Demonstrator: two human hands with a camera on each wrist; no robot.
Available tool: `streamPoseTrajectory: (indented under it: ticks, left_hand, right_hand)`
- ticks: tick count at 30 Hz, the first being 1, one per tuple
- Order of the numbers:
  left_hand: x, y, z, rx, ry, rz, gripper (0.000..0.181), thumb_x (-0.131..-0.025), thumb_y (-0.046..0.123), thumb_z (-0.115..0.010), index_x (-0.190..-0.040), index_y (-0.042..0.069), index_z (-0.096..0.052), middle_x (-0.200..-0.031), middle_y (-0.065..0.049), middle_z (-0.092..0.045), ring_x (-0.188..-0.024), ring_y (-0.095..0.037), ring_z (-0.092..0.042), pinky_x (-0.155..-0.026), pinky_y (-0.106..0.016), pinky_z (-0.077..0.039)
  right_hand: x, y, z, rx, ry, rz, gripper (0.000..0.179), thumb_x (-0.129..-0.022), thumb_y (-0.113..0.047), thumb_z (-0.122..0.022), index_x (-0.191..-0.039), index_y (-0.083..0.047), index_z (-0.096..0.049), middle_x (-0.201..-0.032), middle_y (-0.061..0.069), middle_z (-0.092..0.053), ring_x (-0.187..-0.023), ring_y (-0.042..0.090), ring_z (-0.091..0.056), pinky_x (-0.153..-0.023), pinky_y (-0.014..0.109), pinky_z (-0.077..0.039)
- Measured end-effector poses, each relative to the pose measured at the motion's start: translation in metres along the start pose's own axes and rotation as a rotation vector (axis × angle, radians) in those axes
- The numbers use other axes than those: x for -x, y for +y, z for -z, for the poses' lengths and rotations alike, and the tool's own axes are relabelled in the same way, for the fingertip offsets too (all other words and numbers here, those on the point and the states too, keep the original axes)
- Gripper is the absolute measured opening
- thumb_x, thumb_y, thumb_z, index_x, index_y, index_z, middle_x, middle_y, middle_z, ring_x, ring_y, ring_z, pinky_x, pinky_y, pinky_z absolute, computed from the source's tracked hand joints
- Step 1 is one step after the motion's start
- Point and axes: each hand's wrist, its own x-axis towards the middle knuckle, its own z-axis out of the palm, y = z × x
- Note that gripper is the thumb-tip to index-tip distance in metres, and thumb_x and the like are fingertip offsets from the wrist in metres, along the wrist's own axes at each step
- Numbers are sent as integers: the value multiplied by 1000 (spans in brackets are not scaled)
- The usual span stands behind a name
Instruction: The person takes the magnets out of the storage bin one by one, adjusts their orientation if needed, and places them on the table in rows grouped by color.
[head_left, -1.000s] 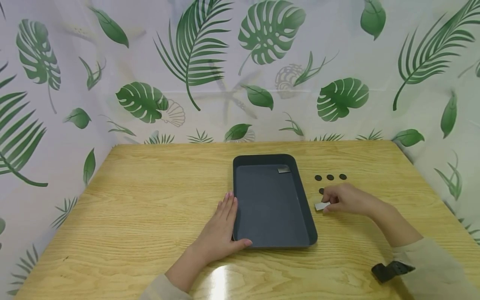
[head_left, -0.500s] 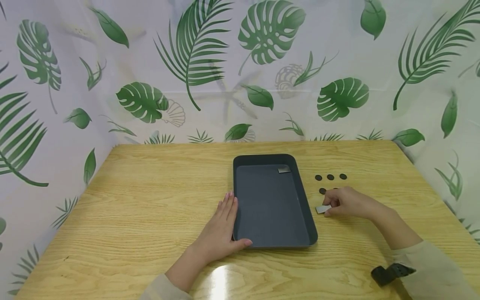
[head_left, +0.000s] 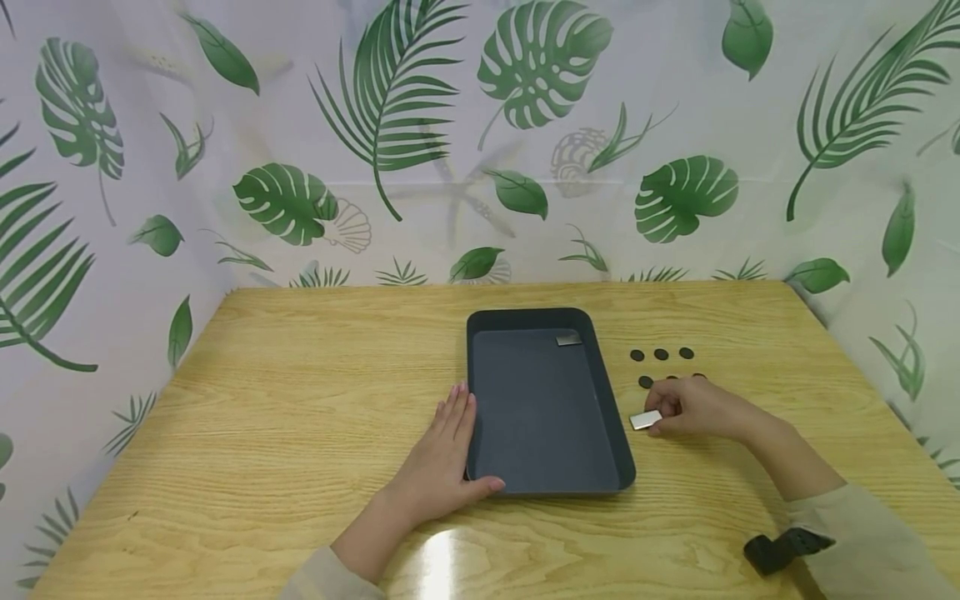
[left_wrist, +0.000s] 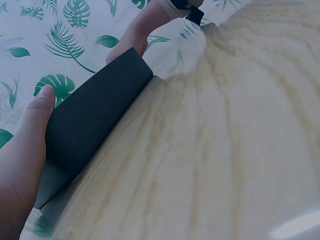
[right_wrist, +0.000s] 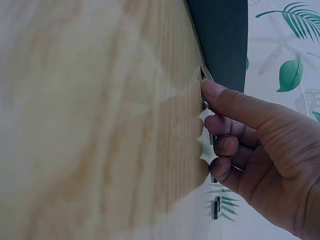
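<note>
A dark grey rectangular tray (head_left: pixel 543 408) lies on the wooden table, its side wall (left_wrist: pixel 95 120) facing the left wrist view. My left hand (head_left: pixel 438 458) rests along the tray's left side with straight fingers, its thumb over the near rim. To the right of the tray, my right hand (head_left: pixel 693 407) pinches a small silver rectangular piece (head_left: pixel 646 420) between thumb and fingers, low at the tabletop. The right wrist view shows that piece (right_wrist: pixel 206 75) edge-on, partly covered by the thumb. A similar flat metal piece (head_left: pixel 568 340) lies inside the tray at its far right corner.
Behind the right hand, several small black discs (head_left: pixel 661 354) lie in two rows; the hand partly hides the nearer row. A leaf-patterned cloth (head_left: pixel 420 242) hangs behind the table (head_left: pixel 300 400). A black strap device (head_left: pixel 783 548) is at the right sleeve.
My right hand, with the silver piece, has come slightly nearer, uncovering more of the nearer row of discs. The piece's top now looks brighter. My left hand and the tray are unmoved.
</note>
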Motion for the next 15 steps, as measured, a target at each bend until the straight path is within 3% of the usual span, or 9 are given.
streamPoseTrajectory:
  ticks: [5,7,11,15]
  left_hand:
    - [-1,0,0,3,2,7,103,-88,62,-50,-148,-5,0,-156,-20,11,-145,-27,12,-118,-42,-5]
    - [-1,0,0,2,5,6,103,-88,60,-51,-148,-6,-1,-156,-20,10,-145,-27,12,-118,-43,-5]
    - [-1,0,0,6,2,0,104,-88,69,-40,-148,-6,0,-156,-20,12,-144,-26,13,-118,-42,-4]
    - [1,0,0,25,13,-11,108,-86,77,-26,-148,-7,-2,-156,-20,11,-145,-26,13,-118,-44,-5]
  right_hand:
    - [1,3,-3,1,20,2,20,-83,-21,-73,-91,-7,-62,-68,-9,-55,-56,0,-43,-51,20,-39]
    - [1,4,-3,-10,27,8,20,-82,-22,-73,-90,-8,-62,-67,-10,-55,-56,0,-44,-51,20,-39]
    - [3,4,-4,-21,48,58,19,-83,-21,-73,-88,-8,-61,-67,-10,-55,-55,1,-44,-49,21,-39]
    - [3,4,-4,-5,33,16,17,-83,-24,-73,-88,-11,-62,-68,-10,-56,-56,1,-44,-51,21,-40]
